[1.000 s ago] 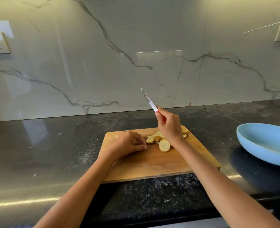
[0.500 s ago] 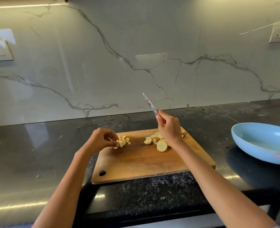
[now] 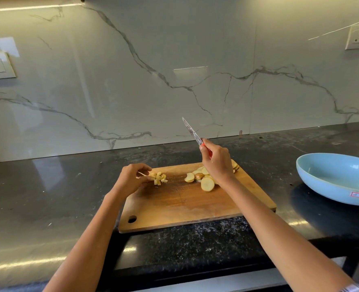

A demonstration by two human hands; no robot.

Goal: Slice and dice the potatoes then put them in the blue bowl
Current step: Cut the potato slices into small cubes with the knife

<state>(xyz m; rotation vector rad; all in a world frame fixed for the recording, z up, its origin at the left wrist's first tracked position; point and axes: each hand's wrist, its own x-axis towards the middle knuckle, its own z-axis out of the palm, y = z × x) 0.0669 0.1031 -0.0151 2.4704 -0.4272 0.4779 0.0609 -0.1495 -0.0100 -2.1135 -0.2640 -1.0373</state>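
While pale diced potato (image 3: 159,179) heaps, round slices (image 3: 206,179) lie flat.

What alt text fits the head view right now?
A person's right hand holds a knife raised above a wooden cutting board, while the left hand touches a small pile of diced potato. Potato slices lie mid-board; a blue bowl sits right, on the dark counter.

Pale-blue bowl (image 3: 334,178), tan wooden board (image 3: 195,205), speckled black counter (image 3: 195,241), grey-veined white marble wall (image 3: 174,60).
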